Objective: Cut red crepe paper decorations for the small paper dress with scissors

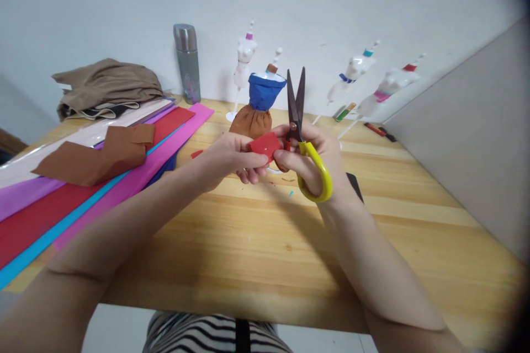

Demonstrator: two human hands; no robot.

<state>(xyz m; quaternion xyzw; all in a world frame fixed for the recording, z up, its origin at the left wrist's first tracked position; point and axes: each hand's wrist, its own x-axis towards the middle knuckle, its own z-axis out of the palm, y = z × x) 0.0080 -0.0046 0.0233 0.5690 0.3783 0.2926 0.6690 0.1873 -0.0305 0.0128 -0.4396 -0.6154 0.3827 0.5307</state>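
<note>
A small red piece of paper or cloth (265,146) is pinched in the fingers of my left hand (236,157). My right hand (312,154) grips yellow-handled scissors (317,176) and also touches the red piece's right edge. The scissors' dark blades point up and stand slightly apart. Just behind my hands is a small mannequin dressed in a blue top (265,92) and a gathered brown skirt (250,121). Its stand is mostly hidden by my hands.
Coloured sheets (174,149) and a brown piece (89,162) lie left, before folded cloth (110,85). A flask (188,66) stands behind. More white mannequins (247,49) line the wall. A glue stick (345,112) and a dark flat object (355,186) are on the right.
</note>
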